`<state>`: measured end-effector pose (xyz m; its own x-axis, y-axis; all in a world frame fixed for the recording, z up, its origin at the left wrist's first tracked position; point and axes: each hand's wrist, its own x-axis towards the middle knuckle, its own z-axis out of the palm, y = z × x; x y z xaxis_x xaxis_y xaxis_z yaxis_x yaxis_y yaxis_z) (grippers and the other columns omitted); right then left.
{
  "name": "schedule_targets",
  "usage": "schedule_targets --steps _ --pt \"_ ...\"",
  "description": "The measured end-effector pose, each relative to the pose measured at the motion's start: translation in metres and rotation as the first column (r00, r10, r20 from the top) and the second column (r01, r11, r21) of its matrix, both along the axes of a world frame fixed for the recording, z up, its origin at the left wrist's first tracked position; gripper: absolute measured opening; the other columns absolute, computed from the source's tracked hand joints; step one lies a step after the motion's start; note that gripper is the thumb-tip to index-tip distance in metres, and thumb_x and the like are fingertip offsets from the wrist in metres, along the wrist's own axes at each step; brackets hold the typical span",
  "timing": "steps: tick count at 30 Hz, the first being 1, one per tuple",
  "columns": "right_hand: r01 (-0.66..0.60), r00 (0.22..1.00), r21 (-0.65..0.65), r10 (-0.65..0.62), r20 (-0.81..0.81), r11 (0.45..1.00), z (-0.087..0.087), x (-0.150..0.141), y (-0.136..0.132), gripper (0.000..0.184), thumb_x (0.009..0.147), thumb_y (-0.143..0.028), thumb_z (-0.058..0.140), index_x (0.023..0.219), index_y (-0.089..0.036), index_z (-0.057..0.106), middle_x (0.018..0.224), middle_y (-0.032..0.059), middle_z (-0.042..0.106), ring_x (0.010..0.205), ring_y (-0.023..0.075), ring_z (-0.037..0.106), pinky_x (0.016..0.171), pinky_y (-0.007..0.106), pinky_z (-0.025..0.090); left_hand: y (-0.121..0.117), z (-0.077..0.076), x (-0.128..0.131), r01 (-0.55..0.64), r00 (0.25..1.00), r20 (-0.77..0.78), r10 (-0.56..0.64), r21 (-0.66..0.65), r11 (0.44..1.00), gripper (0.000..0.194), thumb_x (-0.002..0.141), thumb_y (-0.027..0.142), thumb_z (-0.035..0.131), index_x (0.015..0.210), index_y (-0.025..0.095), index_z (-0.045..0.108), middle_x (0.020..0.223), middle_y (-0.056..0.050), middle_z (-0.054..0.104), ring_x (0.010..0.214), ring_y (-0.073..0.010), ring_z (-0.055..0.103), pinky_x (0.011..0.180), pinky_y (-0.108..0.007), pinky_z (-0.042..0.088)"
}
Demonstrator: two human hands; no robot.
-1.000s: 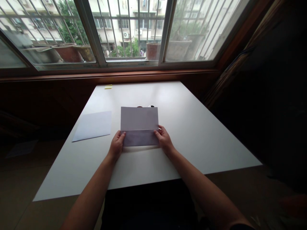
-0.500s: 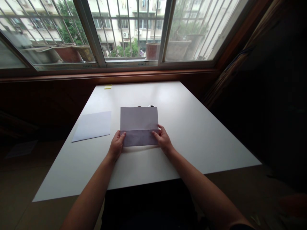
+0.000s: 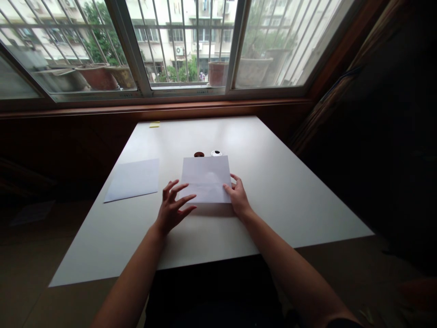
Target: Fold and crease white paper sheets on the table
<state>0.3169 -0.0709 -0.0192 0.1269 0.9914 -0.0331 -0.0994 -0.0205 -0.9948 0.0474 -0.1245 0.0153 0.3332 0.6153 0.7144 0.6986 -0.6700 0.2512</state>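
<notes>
A sheet of white paper (image 3: 206, 175) with a faint crease is held above the middle of the white table (image 3: 273, 205). My right hand (image 3: 238, 195) grips its right edge, thumb on top and fingers behind. At the paper's left side, my left hand (image 3: 174, 207) is open with its fingers spread, some of them overlapping the sheet's edge; whether they touch it I cannot tell. Just beyond the paper's far edge are a small dark brown round object (image 3: 199, 154) and a white round object with a black centre (image 3: 216, 153), both partly covered.
Another white sheet (image 3: 133, 180) lies on the table's left side. Yellow slips (image 3: 154, 124) sit near the far left corner. Behind the table is a barred window (image 3: 184, 45) with flowerpots (image 3: 217, 73) outside. A curtain (image 3: 324, 100) hangs at the right.
My left hand has let go of the paper and spread its fingers. The sheet, still in my right hand, has shifted right and tilted flatter, uncovering more of the two round objects.
</notes>
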Motion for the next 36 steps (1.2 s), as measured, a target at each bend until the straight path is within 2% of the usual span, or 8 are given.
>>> schedule_targets --steps 4,12,16,19,22,27,30,36 --pt "-0.044 0.998 -0.058 0.042 -0.038 0.997 0.004 0.003 0.001 0.072 0.074 -0.041 0.071 0.137 -0.025 0.04 0.088 0.0003 0.071 0.067 0.0183 0.065 0.06 0.029 0.052 -0.001 -0.002 0.009 0.087 0.985 -0.15 -0.081 0.034 0.996 0.031 0.085 0.026 0.075 0.114 0.036 0.069 0.122 -0.001 0.065 0.132 -0.0289 0.045 0.118 -0.061 0.029" --pt "-0.121 0.993 -0.106 0.121 -0.001 0.987 0.008 0.008 0.0 0.071 0.074 -0.038 0.072 0.137 -0.025 0.04 0.088 0.0012 0.07 0.067 0.0191 0.065 0.058 0.03 0.052 0.0 -0.006 0.008 0.107 0.993 -0.038 -0.109 -0.054 0.993 0.024 0.087 0.019 0.069 0.105 0.035 0.072 0.095 -0.002 0.072 0.104 -0.0254 0.061 0.111 -0.058 0.038" --pt "-0.078 0.982 -0.034 0.082 0.17 0.996 0.004 0.013 0.0 0.062 0.082 -0.042 0.067 0.136 -0.024 0.044 0.097 0.0038 0.068 0.079 0.0207 0.066 0.069 0.035 0.055 0.0 -0.005 0.009 0.11 0.994 0.036 -0.107 -0.089 0.99 0.021 0.087 0.021 0.07 0.103 0.035 0.072 0.094 -0.002 0.071 0.101 -0.0248 0.062 0.108 -0.055 0.04" --pt "-0.007 0.906 0.176 -0.068 0.418 0.984 0.013 0.016 -0.007 0.049 0.087 -0.042 0.062 0.132 -0.024 0.052 0.117 0.0104 0.062 0.095 0.0241 0.063 0.078 0.04 0.054 0.0 -0.005 0.01 0.088 0.996 0.0 -0.089 -0.07 0.994 0.021 0.087 0.02 0.068 0.103 0.034 0.072 0.094 -0.003 0.072 0.101 -0.0253 0.061 0.107 -0.054 0.041" --pt "-0.159 0.728 0.466 -0.215 0.651 0.871 0.03 0.012 -0.022 0.031 0.092 -0.036 0.06 0.12 -0.024 0.063 0.121 0.012 0.059 0.113 0.0283 0.054 0.092 0.046 0.049 0.0 -0.006 0.012 0.079 0.997 -0.014 -0.08 -0.062 0.995 0.02 0.087 0.021 0.067 0.103 0.033 0.072 0.094 -0.003 0.072 0.101 -0.0259 0.061 0.106 -0.054 0.042" --pt "-0.609 0.458 0.465 -0.195 0.868 0.642 0.046 -0.01 -0.047 0.016 0.094 -0.026 0.06 0.107 -0.025 0.069 0.109 0.0073 0.067 0.109 0.0261 0.053 0.094 0.044 0.042 -0.001 -0.011 0.015 0.094 0.995 -0.023 -0.096 -0.062 0.994 0.023 0.087 0.019 0.067 0.106 0.032 0.071 0.095 -0.004 0.072 0.102 -0.0258 0.061 0.105 -0.053 0.042" --pt "-0.672 0.394 0.451 -0.233 0.889 0.587 0.043 -0.025 -0.051 0.014 0.095 -0.023 0.059 0.104 -0.024 0.069 0.105 0.0065 0.069 0.104 0.0246 0.054 0.089 0.042 0.041 -0.002 -0.012 0.017 0.087 0.993 -0.076 -0.089 -0.03 0.996 0.025 0.087 0.019 0.067 0.108 0.032 0.071 0.095 -0.004 0.072 0.1 -0.0254 0.061 0.105 -0.052 0.042" --pt "-0.693 0.365 0.469 -0.294 0.883 0.548 0.041 -0.036 -0.046 0.012 0.096 -0.021 0.056 0.099 -0.022 0.068 0.1 0.0051 0.07 0.093 0.0216 0.055 0.084 0.039 0.04 -0.002 -0.01 0.017 0.054 0.986 -0.157 -0.047 0.041 0.998 0.026 0.088 0.018 0.065 0.109 0.032 0.07 0.097 -0.003 0.072 0.099 -0.0252 0.06 0.103 -0.051 0.044"
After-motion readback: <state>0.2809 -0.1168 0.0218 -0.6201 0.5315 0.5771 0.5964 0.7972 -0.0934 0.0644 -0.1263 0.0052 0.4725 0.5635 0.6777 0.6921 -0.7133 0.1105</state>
